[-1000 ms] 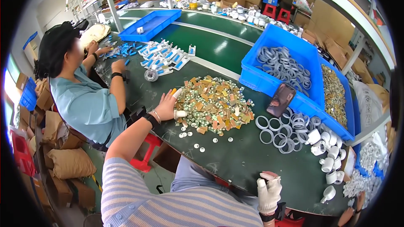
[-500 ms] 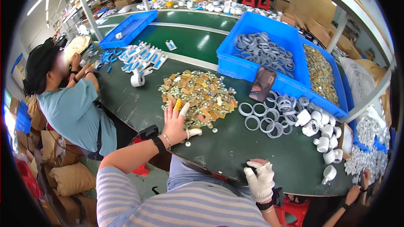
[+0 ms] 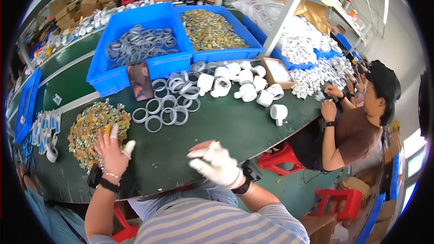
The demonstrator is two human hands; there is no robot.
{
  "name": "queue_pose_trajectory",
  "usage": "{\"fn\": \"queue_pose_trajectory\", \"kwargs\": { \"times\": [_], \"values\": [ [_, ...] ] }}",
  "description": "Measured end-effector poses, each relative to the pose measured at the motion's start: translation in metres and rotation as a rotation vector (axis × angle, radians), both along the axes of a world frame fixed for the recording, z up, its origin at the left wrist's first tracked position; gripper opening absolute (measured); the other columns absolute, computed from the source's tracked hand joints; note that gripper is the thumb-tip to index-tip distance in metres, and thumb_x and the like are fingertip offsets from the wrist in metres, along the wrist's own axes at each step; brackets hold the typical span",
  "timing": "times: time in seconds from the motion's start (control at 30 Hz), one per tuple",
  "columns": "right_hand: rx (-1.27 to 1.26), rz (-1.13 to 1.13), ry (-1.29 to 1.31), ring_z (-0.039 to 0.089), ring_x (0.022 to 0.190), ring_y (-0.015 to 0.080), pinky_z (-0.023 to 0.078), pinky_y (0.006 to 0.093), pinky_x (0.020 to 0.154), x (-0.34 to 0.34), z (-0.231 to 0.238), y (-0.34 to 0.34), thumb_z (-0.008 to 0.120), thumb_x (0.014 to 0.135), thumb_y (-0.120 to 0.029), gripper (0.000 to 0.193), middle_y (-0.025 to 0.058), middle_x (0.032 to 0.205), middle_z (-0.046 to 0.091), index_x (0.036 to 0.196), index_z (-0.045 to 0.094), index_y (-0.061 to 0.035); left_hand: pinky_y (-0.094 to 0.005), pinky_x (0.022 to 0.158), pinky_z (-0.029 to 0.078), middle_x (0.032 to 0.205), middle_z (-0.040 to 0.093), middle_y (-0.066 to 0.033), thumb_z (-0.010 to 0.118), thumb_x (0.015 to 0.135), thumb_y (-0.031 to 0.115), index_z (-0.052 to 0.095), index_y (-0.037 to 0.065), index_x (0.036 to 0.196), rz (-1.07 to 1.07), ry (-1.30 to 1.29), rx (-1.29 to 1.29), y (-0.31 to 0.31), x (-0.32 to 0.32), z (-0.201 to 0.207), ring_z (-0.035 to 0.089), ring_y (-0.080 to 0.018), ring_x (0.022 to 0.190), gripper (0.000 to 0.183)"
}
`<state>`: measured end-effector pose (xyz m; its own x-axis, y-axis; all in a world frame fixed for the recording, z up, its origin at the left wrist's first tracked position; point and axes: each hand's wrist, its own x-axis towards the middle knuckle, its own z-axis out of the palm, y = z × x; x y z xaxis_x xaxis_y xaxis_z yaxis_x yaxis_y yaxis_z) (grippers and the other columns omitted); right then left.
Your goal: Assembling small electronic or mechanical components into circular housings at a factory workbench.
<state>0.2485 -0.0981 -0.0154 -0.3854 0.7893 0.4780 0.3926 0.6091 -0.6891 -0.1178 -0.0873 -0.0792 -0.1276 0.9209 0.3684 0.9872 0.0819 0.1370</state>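
My left hand [image 3: 113, 152] lies with its fingers spread on the near right edge of a pile of small circuit boards [image 3: 92, 124], tan and green with metal bits. Yellow and white covers wrap two fingertips, and a white one is on the thumb. In a white glove, my right hand [image 3: 217, 165] hovers by the table's near edge, its fingers stretched out and nothing visible in them. Grey plastic rings [image 3: 168, 115] lie loose beyond both hands. A phone [image 3: 140, 81] leans on the blue bin [image 3: 138, 68] full of similar rings.
White round housings [image 3: 246, 92] stand on the green table [image 3: 217, 129] at the right, near a small cardboard box [image 3: 278, 72]. Another blue bin [image 3: 257, 50] holds more boards. Small white parts [image 3: 312, 79] are heaped beside a co-worker [image 3: 357, 129]. A red stool [image 3: 280, 160] stands below.
The view has swung right, bringing the right-hand co-worker into sight. My right hand has come forward over the table from its near edge. My left hand stays at the pile.
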Motion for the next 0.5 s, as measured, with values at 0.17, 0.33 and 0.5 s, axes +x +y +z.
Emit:
{"fn": "queue_pose_trajectory", "kwargs": {
  "times": [0.17,0.33,0.5],
  "values": [
    [0.208,-0.958,-0.151,0.067,0.104,0.033,0.052,0.0407,0.095,0.113,0.006,0.039,0.075,0.092,-0.02,0.027,0.0167,0.111,0.071,0.113,0.074,-0.0039,-0.0652,0.121,0.019,0.139,0.059,-0.0189,0.075,0.094,0.025,0.058,0.011,0.143,0.016,-0.057,0.14,-0.029,-0.033,0.04,0.033,-0.0415,0.152,0.054],
    [-0.094,-1.293,-0.127,0.064,0.121,0.0345,0.048,0.0426,0.106,0.208,-0.025,0.084,0.082,0.084,-0.043,0.081,0.0213,0.13,0.066,0.145,0.054,0.0028,-0.0392,0.113,0.041,0.134,0.067,-0.0117,0.064,0.098,-0.002,0.065,0.006,0.135,0.15,-0.826,0.144,-0.076,-0.067,0.038,0.052,-0.0231,0.138,0.038],
    [-0.203,-1.077,0.128,0.069,0.112,0.0323,0.054,0.0427,0.1,0.154,-0.019,0.078,0.082,0.084,-0.028,0.06,0.0211,0.126,0.067,0.132,0.061,0.0019,-0.0344,0.107,0.049,0.147,0.056,-0.0094,0.063,0.096,-0.009,0.048,0.006,0.154,-0.055,-0.984,0.279,-0.092,0.02,0.051,0.056,-0.0205,0.129,0.061]
  ]
}}
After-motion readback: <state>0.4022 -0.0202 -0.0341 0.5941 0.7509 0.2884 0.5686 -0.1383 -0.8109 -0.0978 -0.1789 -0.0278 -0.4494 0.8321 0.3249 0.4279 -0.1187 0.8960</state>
